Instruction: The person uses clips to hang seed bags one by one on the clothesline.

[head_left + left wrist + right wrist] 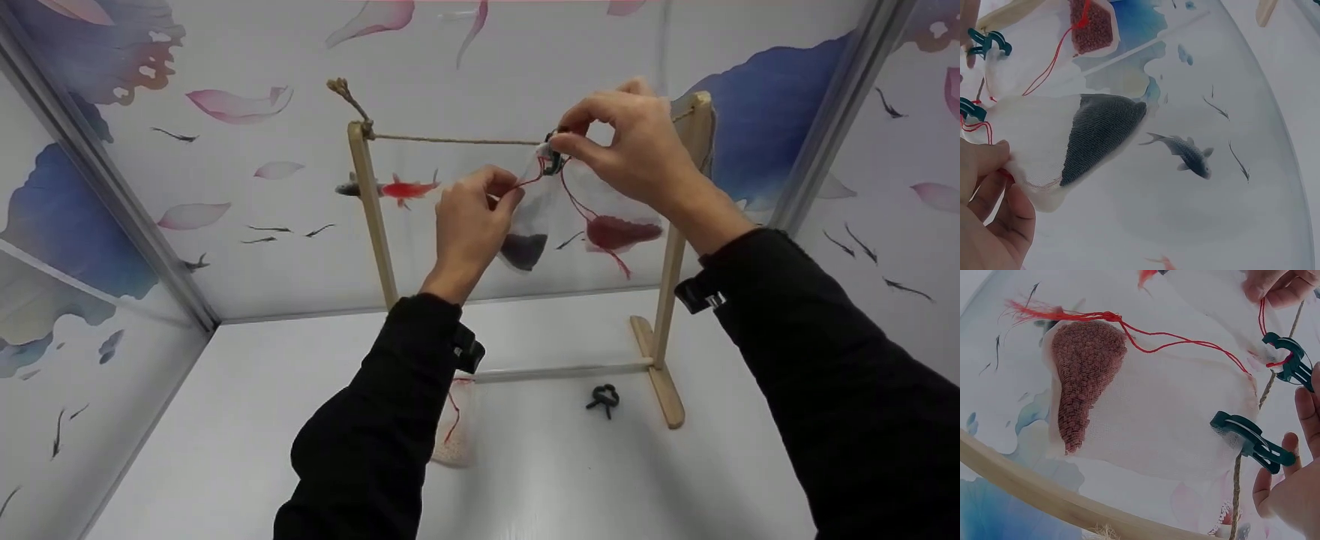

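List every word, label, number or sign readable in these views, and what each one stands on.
None: no readable text in any view.
The mesh bags, the green clips, the wooden rack and the painted backdrop carry fish and petal pictures or nothing, no lettering.

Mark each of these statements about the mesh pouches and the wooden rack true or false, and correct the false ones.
1. Two mesh pouches hang at the twine of the wooden rack. True.
2. The left hand grips the pouch with dark filling. True.
3. The pouch with red filling lies flat on the table. False: it hangs at the twine, held by a green clip.
4. The right hand rests on the table. False: it is raised at the twine, by the clips.
5. A spare black clip lies on the table. True.
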A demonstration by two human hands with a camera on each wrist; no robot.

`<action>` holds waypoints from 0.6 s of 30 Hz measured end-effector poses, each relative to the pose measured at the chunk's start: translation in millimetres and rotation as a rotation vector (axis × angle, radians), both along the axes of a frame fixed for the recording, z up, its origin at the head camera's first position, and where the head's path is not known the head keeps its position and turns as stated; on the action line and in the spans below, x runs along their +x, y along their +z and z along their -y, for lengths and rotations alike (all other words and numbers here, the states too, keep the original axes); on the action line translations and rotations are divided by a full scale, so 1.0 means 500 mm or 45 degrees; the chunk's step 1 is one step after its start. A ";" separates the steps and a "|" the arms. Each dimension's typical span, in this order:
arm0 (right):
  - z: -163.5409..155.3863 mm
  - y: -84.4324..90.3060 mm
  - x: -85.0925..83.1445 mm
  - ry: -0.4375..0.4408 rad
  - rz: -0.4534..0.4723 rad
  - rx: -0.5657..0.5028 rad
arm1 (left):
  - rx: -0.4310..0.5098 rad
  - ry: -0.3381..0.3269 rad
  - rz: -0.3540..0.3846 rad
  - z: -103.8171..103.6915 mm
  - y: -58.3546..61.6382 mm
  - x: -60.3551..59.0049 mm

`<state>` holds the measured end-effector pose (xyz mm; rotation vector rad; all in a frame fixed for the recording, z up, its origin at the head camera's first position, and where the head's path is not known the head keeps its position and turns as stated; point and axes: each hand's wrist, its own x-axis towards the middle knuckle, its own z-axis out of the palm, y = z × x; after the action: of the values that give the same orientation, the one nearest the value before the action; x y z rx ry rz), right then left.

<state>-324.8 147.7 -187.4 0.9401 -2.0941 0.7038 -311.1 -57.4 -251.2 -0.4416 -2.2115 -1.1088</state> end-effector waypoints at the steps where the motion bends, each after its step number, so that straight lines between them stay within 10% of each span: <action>1: -0.001 -0.001 0.002 -0.015 0.025 0.016 | 0.008 -0.006 0.008 0.000 -0.001 0.000; 18: -0.013 -0.035 0.006 -0.019 0.017 0.082 | -0.037 -0.026 0.068 0.007 -0.025 0.003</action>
<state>-321.9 154.1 -204.8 0.9561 -2.1441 0.6400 -309.4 -60.7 -263.6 -0.4524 -2.2773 -1.1120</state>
